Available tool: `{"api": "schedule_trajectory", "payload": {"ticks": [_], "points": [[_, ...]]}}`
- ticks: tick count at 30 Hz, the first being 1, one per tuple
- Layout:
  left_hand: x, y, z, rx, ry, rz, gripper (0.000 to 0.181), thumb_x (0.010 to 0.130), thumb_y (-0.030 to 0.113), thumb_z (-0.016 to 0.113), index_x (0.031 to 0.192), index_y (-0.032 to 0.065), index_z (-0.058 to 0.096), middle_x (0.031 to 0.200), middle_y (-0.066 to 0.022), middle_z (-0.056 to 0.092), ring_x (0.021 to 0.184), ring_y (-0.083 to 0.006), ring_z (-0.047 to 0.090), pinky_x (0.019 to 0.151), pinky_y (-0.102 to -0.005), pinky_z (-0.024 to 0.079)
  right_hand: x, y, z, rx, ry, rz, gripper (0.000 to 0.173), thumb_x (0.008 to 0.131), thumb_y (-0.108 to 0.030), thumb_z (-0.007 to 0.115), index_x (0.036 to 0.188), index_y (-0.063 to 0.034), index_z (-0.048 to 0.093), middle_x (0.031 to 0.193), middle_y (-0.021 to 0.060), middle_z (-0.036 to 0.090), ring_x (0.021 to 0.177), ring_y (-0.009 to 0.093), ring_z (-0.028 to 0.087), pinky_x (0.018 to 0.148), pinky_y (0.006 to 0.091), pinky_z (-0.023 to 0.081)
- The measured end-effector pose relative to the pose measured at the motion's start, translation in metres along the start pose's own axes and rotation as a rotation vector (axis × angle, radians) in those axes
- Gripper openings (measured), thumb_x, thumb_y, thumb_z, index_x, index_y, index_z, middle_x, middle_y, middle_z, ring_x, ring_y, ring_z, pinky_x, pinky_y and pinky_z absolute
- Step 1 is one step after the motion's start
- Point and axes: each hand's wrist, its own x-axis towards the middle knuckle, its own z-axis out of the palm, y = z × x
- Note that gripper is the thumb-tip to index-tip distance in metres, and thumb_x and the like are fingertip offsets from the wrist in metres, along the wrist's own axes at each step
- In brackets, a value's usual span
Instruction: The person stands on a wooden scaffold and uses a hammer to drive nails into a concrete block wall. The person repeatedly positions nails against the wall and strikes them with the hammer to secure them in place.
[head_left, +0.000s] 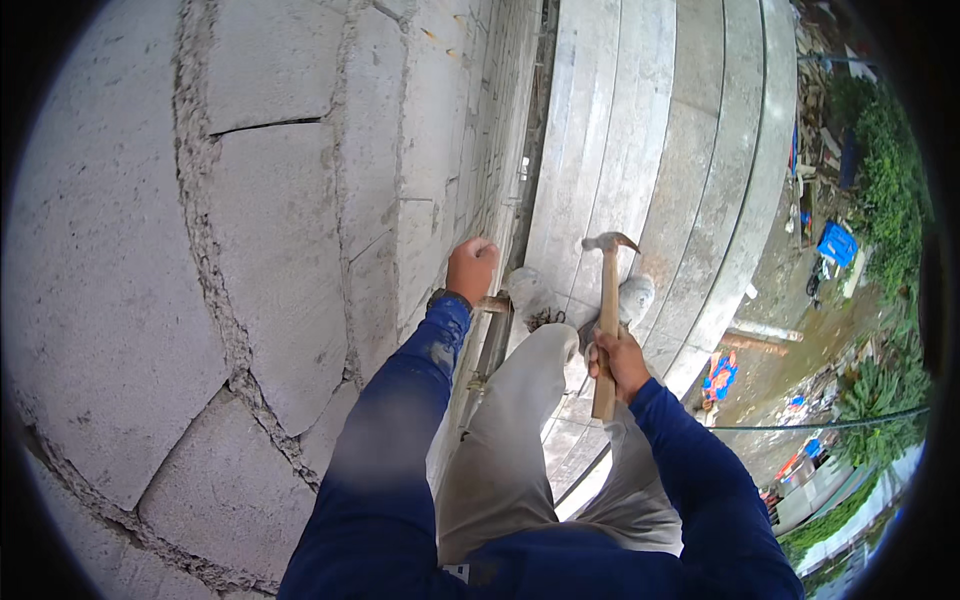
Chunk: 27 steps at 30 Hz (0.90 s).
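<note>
My right hand (621, 365) grips the lower part of the wooden handle of a claw hammer (609, 292), its metal head pointing away from me above my shoes. My left hand (472, 268) is curled, close beside the block wall (277, 247) on the left; whether something small is in its fingers cannot be told. The wall is of large grey blocks with rough mortar joints. Under my feet are long grey scaffold planks (630, 112).
A horizontal pipe (491, 337) runs in the narrow gap between wall and planks. The outer plank edge (750, 217) lies on the right, with a drop beyond it. Far below are muddy ground, debris, a blue object (837, 244) and green plants (892, 187).
</note>
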Motion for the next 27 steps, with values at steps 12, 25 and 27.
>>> {"api": "schedule_trajectory", "payload": {"ticks": [12, 25, 27], "points": [[0.081, 0.003, -0.032, -1.203, 0.461, -0.224, 0.040, 0.108, 0.035, 0.041, 0.138, 0.0087, 0.048, 0.142, -0.0080, 0.054, 0.128, -0.0279, 0.052, 0.111, -0.0462, 0.033, -0.057, 0.015, -0.088, -0.169, 0.277, 0.029, 0.014, 0.098, -0.017, 0.054, 0.101, -0.0050, 0.048, 0.071, 0.0091, 0.056, 0.051, 0.021, 0.056, 0.051, 0.0345, 0.049], [0.082, 0.004, -0.033, -1.228, 0.434, -0.201, 0.036, 0.105, 0.017, 0.040, 0.140, 0.0081, 0.045, 0.152, -0.0072, 0.044, 0.142, -0.0251, 0.038, 0.120, -0.0436, 0.020, -0.058, 0.009, -0.059, -0.326, 0.133, 0.024, 0.019, 0.098, -0.017, 0.059, 0.104, -0.0032, 0.048, 0.072, 0.0086, 0.057, 0.051, 0.019, 0.058, 0.048, 0.0317, 0.050], [0.075, 0.004, -0.034, -1.198, 0.420, -0.153, 0.043, 0.105, 0.016, 0.041, 0.147, 0.0075, 0.040, 0.155, -0.0076, 0.041, 0.142, -0.0267, 0.038, 0.120, -0.0449, 0.021, -0.049, 0.007, -0.043, -0.317, 0.081, 0.042, 0.018, 0.098, -0.017, 0.058, 0.104, -0.0035, 0.048, 0.072, 0.0087, 0.058, 0.051, 0.019, 0.058, 0.048, 0.0316, 0.050]]}}
